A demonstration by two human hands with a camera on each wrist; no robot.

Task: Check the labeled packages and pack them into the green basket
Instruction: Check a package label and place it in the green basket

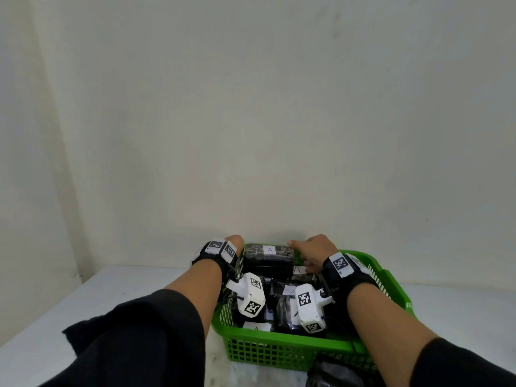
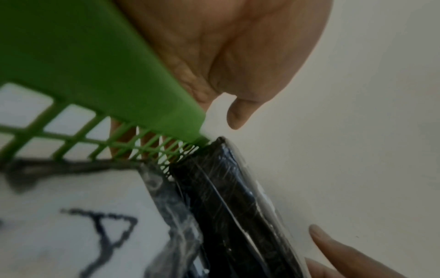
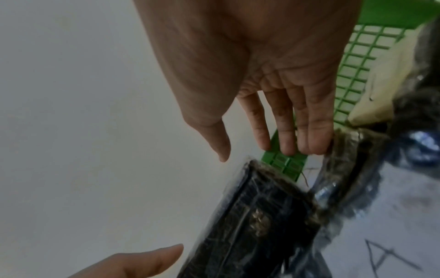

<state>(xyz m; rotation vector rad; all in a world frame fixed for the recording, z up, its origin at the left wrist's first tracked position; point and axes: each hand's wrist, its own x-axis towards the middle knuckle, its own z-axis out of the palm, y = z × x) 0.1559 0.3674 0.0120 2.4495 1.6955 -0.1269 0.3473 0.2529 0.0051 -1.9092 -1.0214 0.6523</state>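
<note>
The green basket [image 1: 282,338] holds several black plastic-wrapped packages with white "A" labels. One package [image 1: 267,262] lies on top at the far end, its label [image 1: 269,250] facing up. My left hand [image 1: 233,242] is at the basket's far left corner. Its fingers lie outside the mesh wall [image 2: 71,143] and its thumb [image 2: 235,116] hovers free above the package's end [image 2: 226,197]. My right hand [image 1: 310,247] reaches over the far right end of that package [image 3: 250,225]. Its fingers [image 3: 288,131] are straight and their tips touch a neighbouring wrapped package [image 3: 342,169].
Another black wrapped package [image 1: 333,371] lies on the white table [image 1: 117,291] just in front of the basket. A plain wall [image 1: 251,107] rises close behind the basket. Bare table shows to the left and right of the basket.
</note>
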